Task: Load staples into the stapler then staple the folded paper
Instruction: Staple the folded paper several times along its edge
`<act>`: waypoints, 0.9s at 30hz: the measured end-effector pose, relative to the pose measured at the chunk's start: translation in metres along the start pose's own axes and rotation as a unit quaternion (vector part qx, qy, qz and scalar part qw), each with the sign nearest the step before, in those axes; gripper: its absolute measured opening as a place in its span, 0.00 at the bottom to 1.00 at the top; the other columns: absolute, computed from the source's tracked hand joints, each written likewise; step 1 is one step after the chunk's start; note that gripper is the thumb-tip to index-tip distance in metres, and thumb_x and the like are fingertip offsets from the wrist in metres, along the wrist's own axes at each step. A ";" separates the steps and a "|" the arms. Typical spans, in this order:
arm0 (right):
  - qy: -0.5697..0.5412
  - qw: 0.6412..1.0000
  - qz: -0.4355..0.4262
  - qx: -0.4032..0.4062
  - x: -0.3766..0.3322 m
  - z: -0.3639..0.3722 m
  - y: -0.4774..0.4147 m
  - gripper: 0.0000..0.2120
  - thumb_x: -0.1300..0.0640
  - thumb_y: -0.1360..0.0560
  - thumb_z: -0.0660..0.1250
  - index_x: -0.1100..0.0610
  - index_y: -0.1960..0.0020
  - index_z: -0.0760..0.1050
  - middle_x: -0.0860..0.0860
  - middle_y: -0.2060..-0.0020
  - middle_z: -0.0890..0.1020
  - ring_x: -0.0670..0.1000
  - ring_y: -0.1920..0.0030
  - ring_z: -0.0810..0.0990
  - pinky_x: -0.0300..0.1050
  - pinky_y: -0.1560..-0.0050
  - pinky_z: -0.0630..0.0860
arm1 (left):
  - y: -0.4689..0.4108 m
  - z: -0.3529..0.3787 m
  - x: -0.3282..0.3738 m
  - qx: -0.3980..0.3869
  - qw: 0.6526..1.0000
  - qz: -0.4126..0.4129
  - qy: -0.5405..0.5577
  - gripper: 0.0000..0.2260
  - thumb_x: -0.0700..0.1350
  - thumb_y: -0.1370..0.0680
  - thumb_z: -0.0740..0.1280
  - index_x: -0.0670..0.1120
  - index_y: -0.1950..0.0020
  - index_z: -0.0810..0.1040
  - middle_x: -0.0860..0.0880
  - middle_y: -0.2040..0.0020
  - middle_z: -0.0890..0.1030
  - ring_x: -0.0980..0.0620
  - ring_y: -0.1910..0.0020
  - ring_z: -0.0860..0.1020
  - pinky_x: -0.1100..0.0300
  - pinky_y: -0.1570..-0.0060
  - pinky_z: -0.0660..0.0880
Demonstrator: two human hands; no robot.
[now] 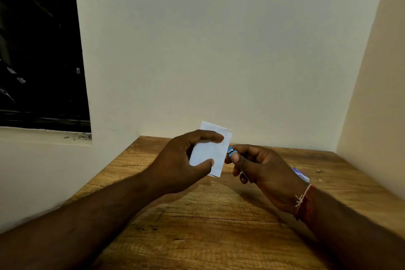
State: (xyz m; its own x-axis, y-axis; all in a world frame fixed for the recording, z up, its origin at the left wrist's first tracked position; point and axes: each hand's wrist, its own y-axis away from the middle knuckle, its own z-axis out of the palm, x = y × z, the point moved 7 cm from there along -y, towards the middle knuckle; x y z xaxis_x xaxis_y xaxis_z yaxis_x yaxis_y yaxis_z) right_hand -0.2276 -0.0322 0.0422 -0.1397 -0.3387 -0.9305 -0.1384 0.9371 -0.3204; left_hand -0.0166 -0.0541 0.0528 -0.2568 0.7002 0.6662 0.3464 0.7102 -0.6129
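Observation:
My left hand (186, 158) holds a small folded white paper (211, 151) upright above the wooden table, fingers over its top, thumb on its front. A short line of staples shows near the paper's right edge. My right hand (260, 166) is closed around a small blue stapler (230, 151); only its blue and metal nose shows past my fingers. The nose sits right at the paper's right edge, at mid height. The rest of the stapler is hidden in my fist.
The wooden table (219, 215) stands in a corner between a white back wall and a side wall on the right. A small white and blue box (301, 174) lies on the table behind my right hand. A dark window is at the left.

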 end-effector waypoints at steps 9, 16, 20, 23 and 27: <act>0.042 0.996 0.009 -0.072 -0.010 0.011 0.008 0.14 0.49 0.26 0.78 0.52 0.42 0.89 0.64 0.48 0.88 0.47 0.59 0.83 0.42 0.60 0.78 | 0.002 0.000 0.008 -0.018 0.998 0.026 -0.060 0.24 0.43 0.22 0.78 0.64 0.31 0.82 0.61 0.32 0.82 0.56 0.41 0.83 0.67 0.53 0.81; 0.052 0.995 0.023 -0.077 -0.006 0.009 0.006 0.12 0.48 0.25 0.77 0.51 0.44 0.89 0.57 0.56 0.88 0.55 0.59 0.80 0.51 0.54 0.78 | 0.003 0.006 0.017 -0.042 0.991 0.065 -0.109 0.24 0.44 0.22 0.77 0.62 0.28 0.81 0.66 0.35 0.80 0.63 0.41 0.80 0.73 0.50 0.75; 0.056 0.994 0.017 -0.088 -0.006 0.014 0.009 0.12 0.50 0.26 0.78 0.51 0.44 0.89 0.56 0.57 0.88 0.52 0.62 0.79 0.43 0.59 0.78 | 0.005 0.009 0.020 -0.048 0.990 0.075 -0.105 0.24 0.46 0.23 0.77 0.63 0.29 0.81 0.67 0.38 0.80 0.59 0.42 0.81 0.70 0.50 0.75; 0.039 0.995 0.005 -0.093 -0.010 0.017 0.010 0.09 0.52 0.27 0.78 0.50 0.47 0.90 0.51 0.60 0.88 0.48 0.64 0.79 0.40 0.61 0.78 | 0.005 0.009 0.021 -0.050 0.990 0.079 -0.106 0.24 0.47 0.23 0.78 0.63 0.28 0.80 0.66 0.37 0.80 0.58 0.40 0.81 0.68 0.49 0.77; 0.045 0.995 -0.009 -0.088 -0.014 0.019 0.011 0.08 0.51 0.28 0.78 0.45 0.50 0.91 0.48 0.61 0.88 0.48 0.64 0.78 0.39 0.61 0.78 | 0.005 0.008 0.022 -0.050 0.990 0.081 -0.100 0.24 0.46 0.23 0.78 0.62 0.28 0.81 0.66 0.37 0.80 0.59 0.40 0.81 0.69 0.49 0.77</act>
State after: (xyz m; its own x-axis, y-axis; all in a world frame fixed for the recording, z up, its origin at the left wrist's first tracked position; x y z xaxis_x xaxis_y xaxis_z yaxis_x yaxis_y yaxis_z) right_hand -0.2085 -0.0159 0.0484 -0.2224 -0.3694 -0.9023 -0.3097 0.9043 -0.2938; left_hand -0.0282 -0.0343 0.0613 -0.3602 0.8124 0.4586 0.4824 0.5830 -0.6538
